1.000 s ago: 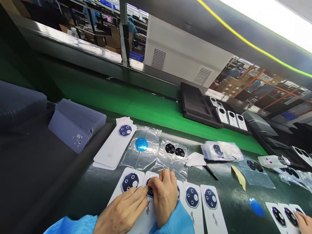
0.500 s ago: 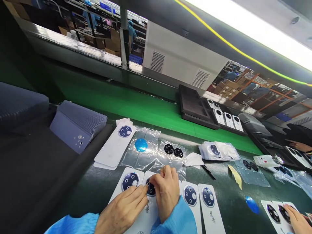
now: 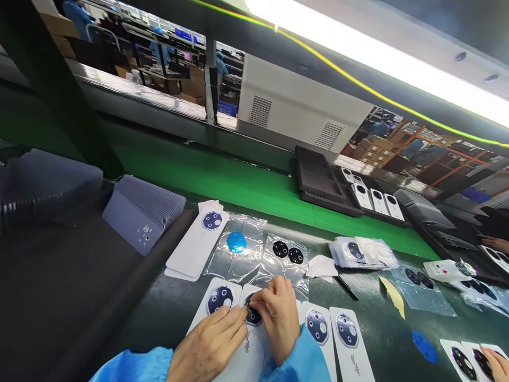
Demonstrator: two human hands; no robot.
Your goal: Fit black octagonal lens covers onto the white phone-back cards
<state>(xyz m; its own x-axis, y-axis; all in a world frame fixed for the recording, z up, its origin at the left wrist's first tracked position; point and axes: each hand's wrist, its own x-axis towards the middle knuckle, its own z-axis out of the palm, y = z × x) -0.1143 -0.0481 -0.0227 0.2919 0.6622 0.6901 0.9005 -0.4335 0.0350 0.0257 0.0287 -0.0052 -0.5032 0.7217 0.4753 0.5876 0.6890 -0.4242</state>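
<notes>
Several white phone back covers with dark eight-sided camera lens plates lie in a row before me. On the second phone back cover (image 3: 250, 355), both hands meet at the dark lens plate (image 3: 253, 317). My left hand (image 3: 212, 339) rests over the first two covers, fingers stretched forward, fingertips at the plate's lower left edge. Above the same plate, my right hand (image 3: 278, 318) has thumb and forefinger pinched together; what is between them is hidden. Left of it, the first lens plate (image 3: 220, 300) shows. Two more covers, one a white phone back cover (image 3: 352, 345), lie to the right.
Behind the hands lie a plastic sheet with a blue film disc (image 3: 236, 242) and two black lens plates (image 3: 296, 255). Stacked blue-grey panels (image 3: 139, 212) stand left. White cloth (image 3: 321, 266), a black pen (image 3: 348, 288) and a co-worker's hand (image 3: 495, 363) are right.
The camera view has shifted, so the bench sits slightly lower and further right. Both hands stay at the same lens plate, the right one still pinching.
</notes>
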